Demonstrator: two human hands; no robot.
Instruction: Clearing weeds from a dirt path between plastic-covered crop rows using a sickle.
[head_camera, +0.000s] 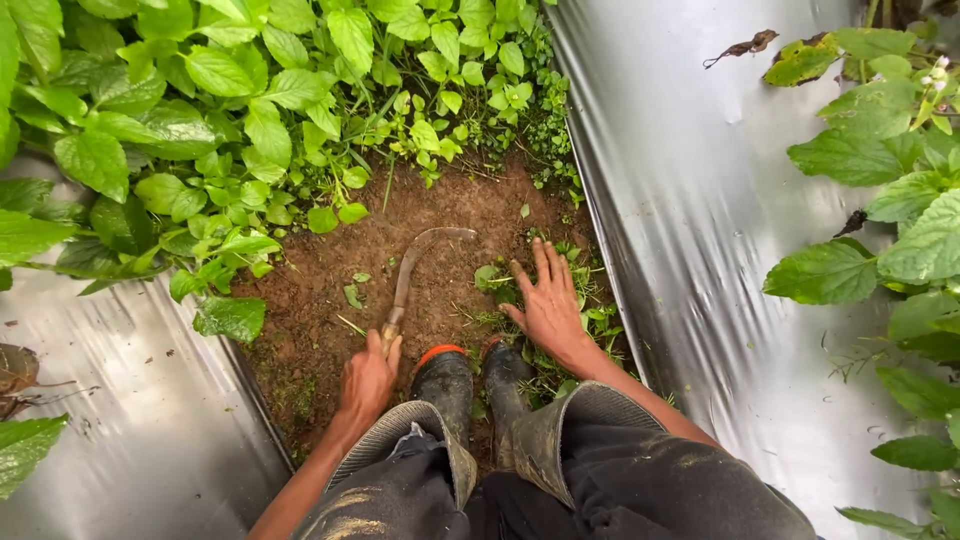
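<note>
My left hand (367, 380) grips the wooden handle of a curved, rusty sickle (410, 268), whose blade lies on the bare brown soil (330, 300) and hooks to the right. With fingers spread, my right hand (547, 300) rests on a patch of small weeds (590, 300) by the right edge of the furrow. Just below both hands are my two muddy rubber boots (470, 385), one with an orange rim, and dark trousers.
Silver plastic mulch sheets (700, 220) flank the soil strip on the left and right. Dense broad-leaved green plants (200, 100) crowd the far and left side. More leafy plants (890, 200) stand at the right edge. Dry leaves lie on the plastic.
</note>
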